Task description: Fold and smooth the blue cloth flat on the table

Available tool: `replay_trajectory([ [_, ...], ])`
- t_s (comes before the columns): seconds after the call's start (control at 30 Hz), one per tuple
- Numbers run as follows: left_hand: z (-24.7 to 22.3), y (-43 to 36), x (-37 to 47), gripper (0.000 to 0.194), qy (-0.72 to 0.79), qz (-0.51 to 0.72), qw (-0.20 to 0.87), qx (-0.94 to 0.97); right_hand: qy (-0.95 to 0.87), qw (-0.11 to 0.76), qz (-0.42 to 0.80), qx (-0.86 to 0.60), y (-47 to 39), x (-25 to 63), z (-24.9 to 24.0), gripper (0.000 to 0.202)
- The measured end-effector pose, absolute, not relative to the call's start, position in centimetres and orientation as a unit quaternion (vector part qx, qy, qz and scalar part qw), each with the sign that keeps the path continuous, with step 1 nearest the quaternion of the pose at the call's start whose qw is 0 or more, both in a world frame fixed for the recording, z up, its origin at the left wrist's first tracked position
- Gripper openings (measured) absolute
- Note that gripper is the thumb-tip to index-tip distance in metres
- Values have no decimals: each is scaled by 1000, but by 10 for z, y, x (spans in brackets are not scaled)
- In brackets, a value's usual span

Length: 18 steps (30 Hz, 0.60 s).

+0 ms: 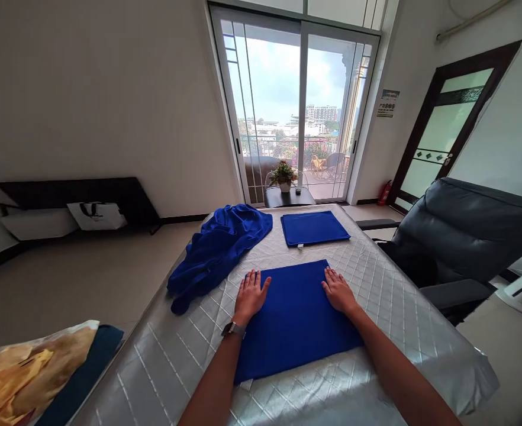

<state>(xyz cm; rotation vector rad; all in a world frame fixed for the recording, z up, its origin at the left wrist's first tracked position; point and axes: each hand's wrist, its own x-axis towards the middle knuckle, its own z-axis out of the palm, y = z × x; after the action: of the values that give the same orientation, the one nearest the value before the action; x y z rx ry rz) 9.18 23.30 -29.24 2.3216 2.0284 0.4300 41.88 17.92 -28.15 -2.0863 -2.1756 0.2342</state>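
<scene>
A blue cloth (pixel 299 316) lies flat as a rectangle on the silver quilted table cover (pixel 190 355). My left hand (pixel 251 294) rests on its upper left edge, fingers stretched out and holding nothing. On the upper right edge lies my right hand (pixel 338 290), also flat with its fingers extended. Beyond them sits a folded blue cloth (pixel 315 228) with a small white tag at its near edge. A crumpled blue cloth (pixel 225 245) is heaped at the table's far left.
A black armchair (pixel 474 231) stands along the right side. Past the table's far edge is a small black table (pixel 290 198) with a potted plant (pixel 283 176). Yellow and teal fabric (pixel 34 373) is at the lower left.
</scene>
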Motion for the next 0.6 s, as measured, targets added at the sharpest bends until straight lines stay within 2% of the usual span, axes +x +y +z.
replay_trajectory([
  [0.1, -285, 237, 87, 76, 666, 140, 47, 731, -714, 73, 89, -690, 179, 418, -280, 66],
  [0.2, -274, 234, 100, 75, 661, 160, 8, 733, -711, 82, 98, -692, 179, 418, -280, 66],
  [0.27, -266, 226, 127, 72, 625, 169, -11, 762, -709, 86, 106, -692, 180, 417, -280, 66],
  [0.43, -262, 200, 231, 68, 505, 156, 16, 849, -711, 98, 105, -688, 181, 418, -281, 65],
  [0.6, -272, 185, 293, 68, 501, 135, 31, 854, -729, 103, 90, -671, 179, 421, -285, 62],
])
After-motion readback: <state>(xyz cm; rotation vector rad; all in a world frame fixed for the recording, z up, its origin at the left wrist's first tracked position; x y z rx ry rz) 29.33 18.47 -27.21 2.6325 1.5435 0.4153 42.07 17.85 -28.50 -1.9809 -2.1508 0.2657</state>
